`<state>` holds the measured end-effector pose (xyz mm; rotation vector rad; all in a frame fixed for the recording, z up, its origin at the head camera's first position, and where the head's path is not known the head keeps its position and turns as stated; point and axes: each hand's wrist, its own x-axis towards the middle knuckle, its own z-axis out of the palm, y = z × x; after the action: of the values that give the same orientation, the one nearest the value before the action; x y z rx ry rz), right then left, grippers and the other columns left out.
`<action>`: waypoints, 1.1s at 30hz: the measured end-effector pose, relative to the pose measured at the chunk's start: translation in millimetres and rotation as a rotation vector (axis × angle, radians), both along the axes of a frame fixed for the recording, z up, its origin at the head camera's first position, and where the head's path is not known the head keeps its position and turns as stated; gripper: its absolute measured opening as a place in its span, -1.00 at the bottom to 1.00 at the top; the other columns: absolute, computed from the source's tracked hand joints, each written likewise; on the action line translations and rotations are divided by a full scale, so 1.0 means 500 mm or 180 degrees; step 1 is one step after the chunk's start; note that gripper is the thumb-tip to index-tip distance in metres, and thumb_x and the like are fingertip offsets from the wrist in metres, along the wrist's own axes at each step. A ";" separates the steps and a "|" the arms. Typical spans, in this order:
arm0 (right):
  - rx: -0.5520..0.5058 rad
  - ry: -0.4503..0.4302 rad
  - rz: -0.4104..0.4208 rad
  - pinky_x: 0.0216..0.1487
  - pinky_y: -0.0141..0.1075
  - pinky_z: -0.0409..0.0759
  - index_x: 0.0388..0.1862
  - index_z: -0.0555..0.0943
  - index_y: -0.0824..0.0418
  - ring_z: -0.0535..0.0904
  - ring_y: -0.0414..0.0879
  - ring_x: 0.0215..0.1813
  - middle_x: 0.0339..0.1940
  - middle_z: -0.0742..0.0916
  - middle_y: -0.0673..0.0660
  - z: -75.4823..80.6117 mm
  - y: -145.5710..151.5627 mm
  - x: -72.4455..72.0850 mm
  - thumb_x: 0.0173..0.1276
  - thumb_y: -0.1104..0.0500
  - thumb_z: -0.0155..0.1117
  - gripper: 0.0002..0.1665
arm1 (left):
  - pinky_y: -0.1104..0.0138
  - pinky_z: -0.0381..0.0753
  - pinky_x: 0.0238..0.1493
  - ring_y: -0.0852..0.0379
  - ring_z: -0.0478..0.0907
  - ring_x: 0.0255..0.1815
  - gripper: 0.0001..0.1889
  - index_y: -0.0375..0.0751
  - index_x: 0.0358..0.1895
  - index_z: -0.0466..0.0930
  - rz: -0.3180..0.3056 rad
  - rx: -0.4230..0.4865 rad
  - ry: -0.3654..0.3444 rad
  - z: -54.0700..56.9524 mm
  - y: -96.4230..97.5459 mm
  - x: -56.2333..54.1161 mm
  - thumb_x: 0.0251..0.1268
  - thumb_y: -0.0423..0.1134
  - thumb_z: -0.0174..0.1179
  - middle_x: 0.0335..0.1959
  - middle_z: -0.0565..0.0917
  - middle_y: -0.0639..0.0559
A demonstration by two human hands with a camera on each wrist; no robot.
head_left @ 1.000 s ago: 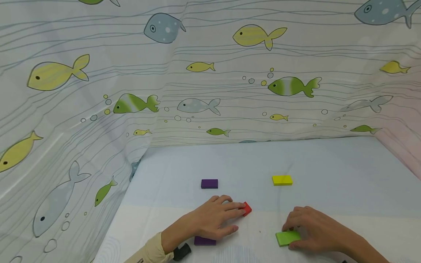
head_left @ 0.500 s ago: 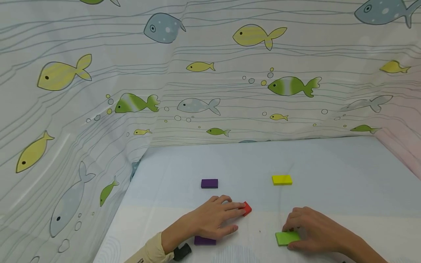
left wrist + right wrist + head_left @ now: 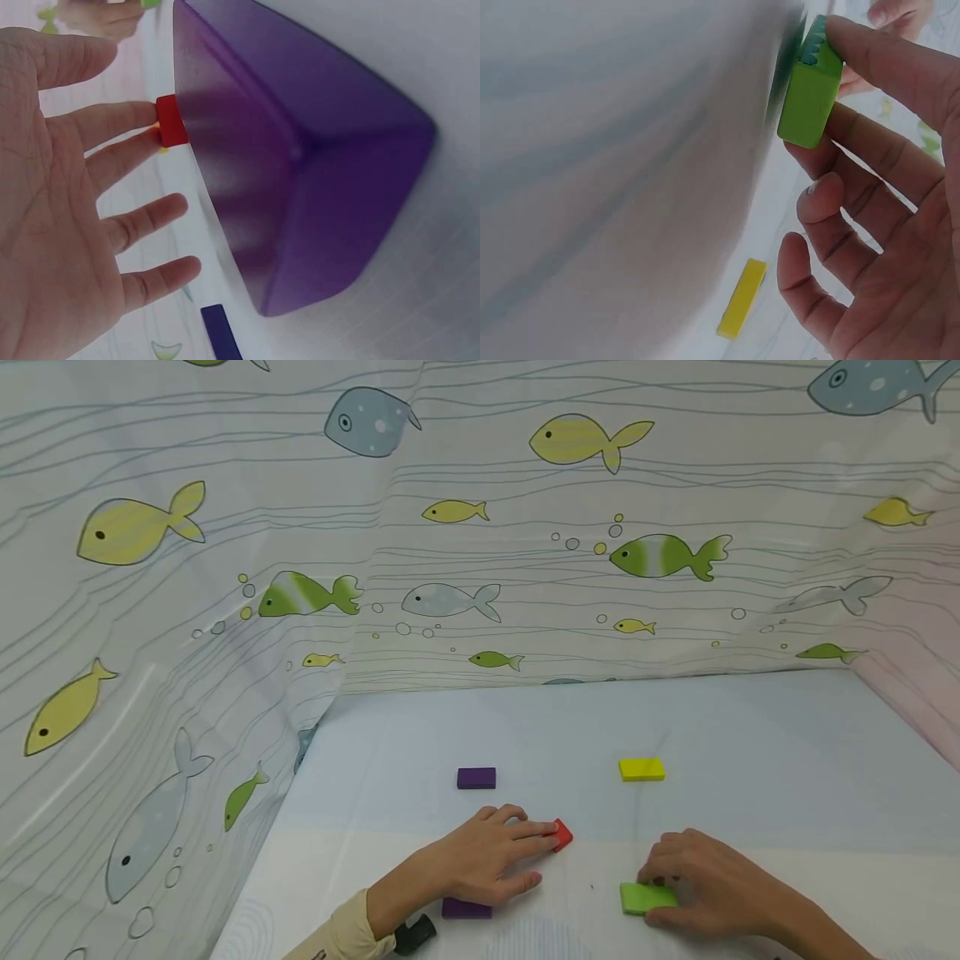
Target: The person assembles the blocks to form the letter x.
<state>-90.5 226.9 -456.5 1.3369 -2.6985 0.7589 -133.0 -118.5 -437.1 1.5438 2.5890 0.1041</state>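
Observation:
My left hand (image 3: 487, 857) lies low over the table with its fingers spread. The index and middle fingertips touch a small red block (image 3: 562, 835). Under that hand's palm side sits a purple block (image 3: 467, 909), partly covered in the head view and large in the left wrist view (image 3: 240, 150). My right hand (image 3: 712, 885) pinches a flat light green block (image 3: 641, 898) between thumb and fingers. In the right wrist view the green block (image 3: 810, 101) appears close to the table surface, its ring and little fingers loosely curled beside it.
Farther back on the table (image 3: 555, 727) lie another purple block (image 3: 476, 778) on the left and a yellow block (image 3: 642, 769) on the right. A fish-print curtain (image 3: 525, 552) stands behind and along the left. A black object (image 3: 415, 935) shows at the left wrist.
My right hand has shifted slightly to the left together with the green block. The left hand and the red block stay where they were.

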 end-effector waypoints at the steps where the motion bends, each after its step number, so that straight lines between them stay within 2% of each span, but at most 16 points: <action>1: -0.0002 0.0006 -0.0008 -0.26 -0.35 0.47 -0.19 0.68 -0.23 0.42 -0.47 -0.30 -0.30 0.54 -0.45 0.001 -0.002 -0.001 0.20 -0.19 0.46 -0.76 | 0.07 0.35 0.22 0.09 0.25 0.36 -0.43 0.13 0.51 0.25 -0.0002 0.0000 0.0002 0.000 0.000 0.000 0.54 0.17 -0.27 0.49 0.25 0.27; 12: -0.0015 0.0245 -0.0172 -0.31 -0.36 0.41 -0.24 0.68 -0.20 0.39 -0.47 -0.33 -0.36 0.52 -0.44 0.006 -0.018 -0.005 0.17 -0.20 0.47 -0.76 | 0.08 0.33 0.24 0.11 0.25 0.36 -0.43 0.14 0.52 0.24 0.0009 -0.0028 -0.0048 0.000 0.000 -0.001 0.54 0.16 -0.28 0.50 0.24 0.27; 25: 0.0057 0.0349 -0.0397 -0.23 -0.26 0.48 -0.27 0.70 -0.18 0.38 -0.47 -0.34 -0.38 0.51 -0.45 0.012 -0.038 -0.005 0.15 -0.23 0.48 -0.73 | 0.07 0.34 0.24 0.11 0.26 0.36 -0.43 0.14 0.52 0.23 0.0017 -0.0051 -0.0058 -0.001 0.000 -0.001 0.54 0.16 -0.27 0.50 0.23 0.26; 33: 0.0123 0.0227 -0.0493 -0.22 -0.26 0.47 -0.26 0.71 -0.15 0.39 -0.46 -0.35 -0.41 0.49 -0.45 0.019 -0.053 -0.005 0.15 -0.23 0.47 -0.72 | 0.07 0.33 0.24 0.10 0.26 0.37 -0.44 0.15 0.51 0.24 0.0035 -0.0057 -0.0071 0.003 0.000 -0.001 0.54 0.16 -0.26 0.50 0.24 0.27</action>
<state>-92.8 200.2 -447.0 1.1224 -2.7335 0.6356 -133.5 -118.6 -435.8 1.5140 2.5743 0.0984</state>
